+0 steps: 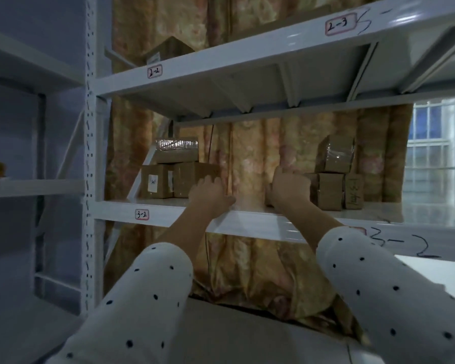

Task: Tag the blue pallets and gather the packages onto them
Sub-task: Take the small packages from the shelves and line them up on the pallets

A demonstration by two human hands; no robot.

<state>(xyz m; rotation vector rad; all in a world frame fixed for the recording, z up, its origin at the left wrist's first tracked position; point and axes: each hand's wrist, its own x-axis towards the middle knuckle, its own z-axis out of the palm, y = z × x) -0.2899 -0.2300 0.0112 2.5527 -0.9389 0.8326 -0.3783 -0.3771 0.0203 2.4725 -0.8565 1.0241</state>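
Observation:
Both my arms, in white dotted sleeves, reach onto the white shelf (247, 224) labelled 3-2. My left hand (210, 191) has its fingers spread and lies just right of a stack of brown cardboard packages (184, 177), touching or nearly touching the nearest one. My right hand (289, 187) is pressed against the left side of another group of cardboard packages (331, 190), fingers curled at the top edge; the hand hides the grip. A taped package (338, 156) lies on top of that group. No blue pallet is in view.
Shelf 2-2 (221, 56) hangs low above my hands, with a box (168, 49) on it. A white upright post (90, 153) stands at the left. A patterned curtain (247, 158) hangs behind the rack. A barred window (431, 148) is at the right.

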